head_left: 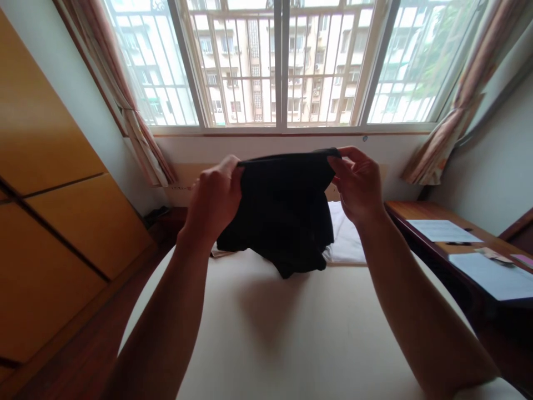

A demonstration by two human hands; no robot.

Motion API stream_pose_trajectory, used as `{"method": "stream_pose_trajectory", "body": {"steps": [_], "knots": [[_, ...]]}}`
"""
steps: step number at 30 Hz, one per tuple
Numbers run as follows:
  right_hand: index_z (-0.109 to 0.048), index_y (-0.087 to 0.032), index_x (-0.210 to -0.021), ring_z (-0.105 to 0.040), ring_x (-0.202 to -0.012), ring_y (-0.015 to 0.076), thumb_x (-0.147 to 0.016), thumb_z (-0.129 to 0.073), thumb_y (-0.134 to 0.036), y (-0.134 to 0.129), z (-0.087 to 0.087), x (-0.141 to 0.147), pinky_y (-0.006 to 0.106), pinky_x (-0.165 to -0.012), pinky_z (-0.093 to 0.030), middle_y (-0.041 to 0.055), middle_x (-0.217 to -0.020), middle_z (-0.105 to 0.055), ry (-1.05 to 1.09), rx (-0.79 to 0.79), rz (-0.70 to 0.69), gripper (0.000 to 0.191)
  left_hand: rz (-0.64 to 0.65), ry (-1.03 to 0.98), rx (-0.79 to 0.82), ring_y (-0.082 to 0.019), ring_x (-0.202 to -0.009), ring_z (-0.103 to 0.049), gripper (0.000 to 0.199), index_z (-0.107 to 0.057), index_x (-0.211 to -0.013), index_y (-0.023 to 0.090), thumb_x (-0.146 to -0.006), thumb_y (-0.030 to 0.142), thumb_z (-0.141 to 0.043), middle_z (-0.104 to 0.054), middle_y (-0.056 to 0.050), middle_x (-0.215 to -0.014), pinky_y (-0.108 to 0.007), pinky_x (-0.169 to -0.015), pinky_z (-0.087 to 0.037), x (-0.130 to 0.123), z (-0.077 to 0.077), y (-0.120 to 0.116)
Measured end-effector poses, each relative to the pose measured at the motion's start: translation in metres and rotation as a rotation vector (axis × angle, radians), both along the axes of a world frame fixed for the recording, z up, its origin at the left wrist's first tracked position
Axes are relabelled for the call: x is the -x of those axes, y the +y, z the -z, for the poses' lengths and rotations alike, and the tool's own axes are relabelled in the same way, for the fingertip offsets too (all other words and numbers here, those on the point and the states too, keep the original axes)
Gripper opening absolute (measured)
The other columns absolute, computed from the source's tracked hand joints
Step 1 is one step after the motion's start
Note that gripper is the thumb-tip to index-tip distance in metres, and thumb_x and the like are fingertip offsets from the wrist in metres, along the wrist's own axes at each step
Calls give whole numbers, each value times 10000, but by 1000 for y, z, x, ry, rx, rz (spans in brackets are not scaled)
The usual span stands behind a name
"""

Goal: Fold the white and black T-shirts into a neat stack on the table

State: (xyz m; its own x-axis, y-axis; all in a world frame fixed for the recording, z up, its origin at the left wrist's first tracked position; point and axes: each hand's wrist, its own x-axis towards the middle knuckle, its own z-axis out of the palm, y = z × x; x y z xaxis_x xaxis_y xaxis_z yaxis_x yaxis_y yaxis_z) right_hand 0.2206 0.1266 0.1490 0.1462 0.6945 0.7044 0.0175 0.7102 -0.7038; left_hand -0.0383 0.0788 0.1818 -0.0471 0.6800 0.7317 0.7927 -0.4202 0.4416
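Observation:
A black garment [287,208] hangs in the air above the bed, its top edge stretched almost level between my two hands. Whether it is shorts or a top, I cannot tell. My left hand [219,189] is closed on the upper left corner. At the upper right corner my right hand [358,179] pinches the cloth between thumb and fingers. The lower part falls in loose folds and casts a soft shadow on the white bed sheet [333,333]. Behind the garment, a white folded cloth or pillow [347,239] lies partly hidden on the bed.
To the right stands a wooden desk [400,210] with papers [445,230] and small items on it. A wooden wardrobe [62,222] fills the left side. Beyond the bed are a barred window [281,66] and tied curtains [141,144].

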Motion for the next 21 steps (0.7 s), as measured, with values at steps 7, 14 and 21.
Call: {"method": "stream_pose_trajectory", "body": {"steps": [7, 14, 21], "knots": [[-650, -320, -1344, -614, -1334, 306, -794, -829, -649, -10, 5, 8, 425, -1004, -568, 72, -1408, -659, -247, 16, -110, 665, -22, -98, 39, -158, -682, -506, 285, -519, -666, 203, -946, 250, -540, -542, 11, -648, -266, -624, -355, 26, -6, 24], [-759, -228, -1249, -713, -1101, 357, -689, -919, -443, 35, 73, 18, 423, -950, -560, 119, -1218, -774, -1067, 519, -244, 621, 150, 126, 437, -209, -731, -595, 235, -612, -677, 203, -842, 320, -493, -710, -46, -782, -283, -676, -438, 56, 37, 62], [-724, -179, -766, -640, -710, 203, -761, -734, -200, 49, 89, 24, 293, -632, -448, 61, -755, -722, -1120, 515, -6, 24, 115, 386, 888, -261, -793, -666, 257, -700, -722, 211, -644, 447, -765, -728, -54, -774, -285, -686, -484, 84, 30, 50]]}}
